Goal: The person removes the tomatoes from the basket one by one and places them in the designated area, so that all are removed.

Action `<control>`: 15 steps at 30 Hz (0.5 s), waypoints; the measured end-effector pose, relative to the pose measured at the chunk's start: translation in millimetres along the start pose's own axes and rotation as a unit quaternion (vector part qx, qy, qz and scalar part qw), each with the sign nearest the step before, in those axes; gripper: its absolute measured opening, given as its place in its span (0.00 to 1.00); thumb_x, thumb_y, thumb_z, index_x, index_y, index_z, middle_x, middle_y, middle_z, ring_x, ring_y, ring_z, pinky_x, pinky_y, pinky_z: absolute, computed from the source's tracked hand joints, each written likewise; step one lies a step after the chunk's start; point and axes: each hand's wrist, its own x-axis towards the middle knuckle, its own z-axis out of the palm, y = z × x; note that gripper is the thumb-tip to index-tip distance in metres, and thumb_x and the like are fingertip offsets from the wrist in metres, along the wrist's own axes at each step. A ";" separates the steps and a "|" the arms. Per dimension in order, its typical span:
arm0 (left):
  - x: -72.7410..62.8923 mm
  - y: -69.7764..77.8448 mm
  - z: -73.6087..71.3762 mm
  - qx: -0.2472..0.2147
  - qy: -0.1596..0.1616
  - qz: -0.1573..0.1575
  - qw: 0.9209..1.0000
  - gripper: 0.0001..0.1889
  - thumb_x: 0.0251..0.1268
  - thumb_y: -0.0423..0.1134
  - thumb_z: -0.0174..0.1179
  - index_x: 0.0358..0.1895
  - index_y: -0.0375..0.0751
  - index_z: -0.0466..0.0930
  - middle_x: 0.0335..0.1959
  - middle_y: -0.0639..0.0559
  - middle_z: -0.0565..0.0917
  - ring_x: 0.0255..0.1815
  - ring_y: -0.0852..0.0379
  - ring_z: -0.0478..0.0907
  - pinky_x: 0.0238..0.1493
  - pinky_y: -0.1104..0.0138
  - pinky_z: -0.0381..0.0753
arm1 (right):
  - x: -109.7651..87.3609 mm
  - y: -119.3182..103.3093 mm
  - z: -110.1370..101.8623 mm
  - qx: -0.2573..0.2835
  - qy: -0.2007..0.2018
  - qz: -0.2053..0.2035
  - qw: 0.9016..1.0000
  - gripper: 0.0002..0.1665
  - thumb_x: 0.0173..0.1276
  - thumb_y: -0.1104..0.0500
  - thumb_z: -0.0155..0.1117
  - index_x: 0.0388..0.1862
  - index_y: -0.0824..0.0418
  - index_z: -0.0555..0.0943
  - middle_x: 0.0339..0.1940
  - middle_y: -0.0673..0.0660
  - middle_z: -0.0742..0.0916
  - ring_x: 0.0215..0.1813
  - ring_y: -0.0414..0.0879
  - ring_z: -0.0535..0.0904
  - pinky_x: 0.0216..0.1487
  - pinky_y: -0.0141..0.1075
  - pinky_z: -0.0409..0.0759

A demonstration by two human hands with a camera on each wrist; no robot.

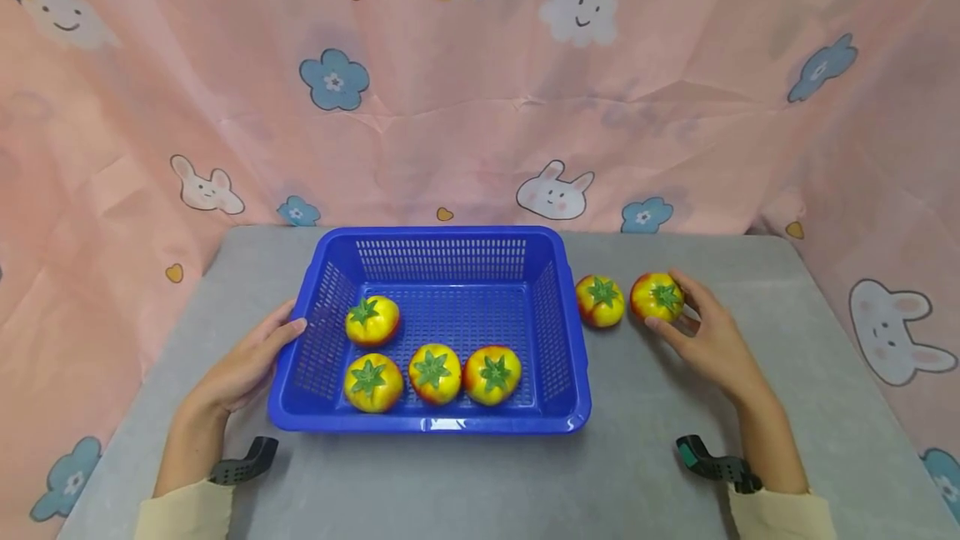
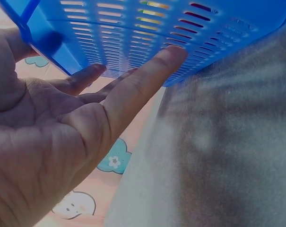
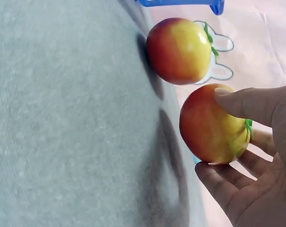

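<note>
A blue plastic basket (image 1: 442, 233) with slotted walls stands on the table, with several yellow-red tomatoes (image 1: 435, 375) with green leafy tops inside it. At its left side, my left hand (image 1: 243, 363) holds the basket, thumb at the rim and fingers (image 2: 147, 82) against the outer wall. My right hand (image 1: 712, 344) pinches another tomato (image 3: 211, 125) between thumb and fingers, right of the basket. In the right wrist view a gap shows between this tomato and its shadow. A second loose tomato (image 1: 600, 302) sits close by the basket's right wall.
The grey table (image 1: 495, 482) runs up to a pink curtain (image 1: 420, 140) printed with rabbits, flowers and rainbows at the back and sides. A black wrist mount (image 1: 246, 461) is on the left wrist, and another black mount (image 1: 716, 463) is on the right.
</note>
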 end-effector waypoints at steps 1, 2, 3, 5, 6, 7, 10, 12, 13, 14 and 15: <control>0.1 0.1 -0.4 0.000 0.000 0.000 1.000 0.37 0.90 0.49 0.37 0.87 0.39 0.31 0.76 0.18 0.60 0.58 0.59 0.87 0.55 0.56 0.91 | 0.2 1.0 0.3 0.002 -0.001 0.002 1.000 0.51 0.74 0.58 0.72 0.86 0.68 0.54 0.82 0.77 0.64 0.78 0.78 0.64 0.67 0.65 0.70; 0.1 0.0 -0.7 -0.001 0.000 0.000 1.000 0.37 0.90 0.49 0.37 0.87 0.39 0.31 0.76 0.18 0.60 0.58 0.59 0.87 0.55 0.56 0.91 | 0.4 1.8 0.6 0.002 -0.002 0.005 1.000 0.51 0.75 0.58 0.72 0.86 0.68 0.54 0.82 0.77 0.64 0.78 0.78 0.64 0.68 0.65 0.71; -0.1 -0.1 -1.0 -0.001 0.000 -0.001 1.000 0.37 0.90 0.49 0.37 0.87 0.39 0.30 0.76 0.19 0.61 0.58 0.59 0.87 0.55 0.57 0.91 | 0.6 2.5 0.8 0.004 -0.004 0.006 1.000 0.51 0.75 0.58 0.72 0.86 0.68 0.54 0.82 0.77 0.64 0.78 0.78 0.64 0.68 0.66 0.70; -0.5 -0.4 -1.4 -0.001 0.000 0.000 1.000 0.37 0.91 0.48 0.37 0.87 0.39 0.30 0.76 0.21 0.62 0.58 0.59 0.87 0.55 0.57 0.91 | 1.0 3.4 1.2 0.007 -0.007 0.007 1.000 0.51 0.75 0.58 0.71 0.86 0.68 0.54 0.82 0.76 0.64 0.78 0.78 0.64 0.68 0.67 0.70; -0.6 -0.5 -1.5 -0.001 0.000 0.000 1.000 0.37 0.91 0.48 0.37 0.87 0.39 0.30 0.76 0.21 0.63 0.58 0.59 0.87 0.55 0.58 0.91 | 1.0 3.6 1.4 0.008 -0.008 0.007 1.000 0.51 0.75 0.58 0.71 0.86 0.68 0.54 0.82 0.76 0.64 0.78 0.78 0.64 0.69 0.67 0.71; -0.8 -0.6 -1.6 -0.001 0.000 -0.001 1.000 0.37 0.91 0.48 0.37 0.87 0.39 0.30 0.76 0.22 0.63 0.58 0.60 0.87 0.55 0.58 0.91 | 1.1 3.7 1.6 0.010 -0.009 0.008 1.000 0.50 0.75 0.58 0.71 0.86 0.68 0.55 0.82 0.76 0.64 0.78 0.78 0.64 0.69 0.68 0.71; -0.4 -0.6 -1.5 -0.001 0.001 0.000 1.000 0.37 0.91 0.48 0.37 0.87 0.39 0.30 0.75 0.24 0.65 0.58 0.60 0.87 0.55 0.58 0.91 | 0.9 3.2 2.1 0.013 -0.011 0.009 1.000 0.50 0.74 0.58 0.72 0.85 0.68 0.55 0.81 0.76 0.65 0.78 0.78 0.65 0.69 0.70 0.71; 0.0 -0.3 -1.2 -0.001 0.000 -0.001 1.000 0.37 0.91 0.48 0.37 0.87 0.39 0.30 0.76 0.22 0.63 0.58 0.60 0.87 0.55 0.58 0.91 | 0.7 3.1 2.4 0.011 -0.013 0.008 1.000 0.50 0.74 0.58 0.72 0.85 0.68 0.56 0.81 0.76 0.66 0.78 0.77 0.65 0.69 0.70 0.71; -0.1 -0.3 -1.2 -0.001 0.000 -0.001 1.000 0.37 0.91 0.49 0.37 0.87 0.40 0.30 0.76 0.21 0.62 0.59 0.61 0.87 0.55 0.58 0.91 | 0.6 3.0 2.6 0.009 -0.013 0.007 1.000 0.50 0.74 0.58 0.72 0.85 0.68 0.56 0.81 0.76 0.66 0.78 0.77 0.65 0.69 0.70 0.71; -0.1 -0.2 -1.3 0.000 0.002 -0.003 1.000 0.37 0.91 0.49 0.37 0.87 0.40 0.30 0.77 0.20 0.61 0.59 0.61 0.86 0.55 0.58 0.91 | 0.6 3.1 2.9 0.007 -0.014 0.005 1.000 0.49 0.74 0.58 0.72 0.85 0.68 0.56 0.81 0.76 0.66 0.78 0.77 0.65 0.69 0.70 0.71; -0.5 -0.2 -1.4 0.002 0.003 -0.005 1.000 0.37 0.91 0.49 0.37 0.87 0.40 0.30 0.78 0.18 0.58 0.59 0.61 0.86 0.56 0.58 0.91 | 0.6 3.4 3.3 0.003 -0.015 0.001 1.000 0.49 0.74 0.58 0.72 0.84 0.68 0.57 0.80 0.76 0.67 0.77 0.77 0.66 0.69 0.69 0.71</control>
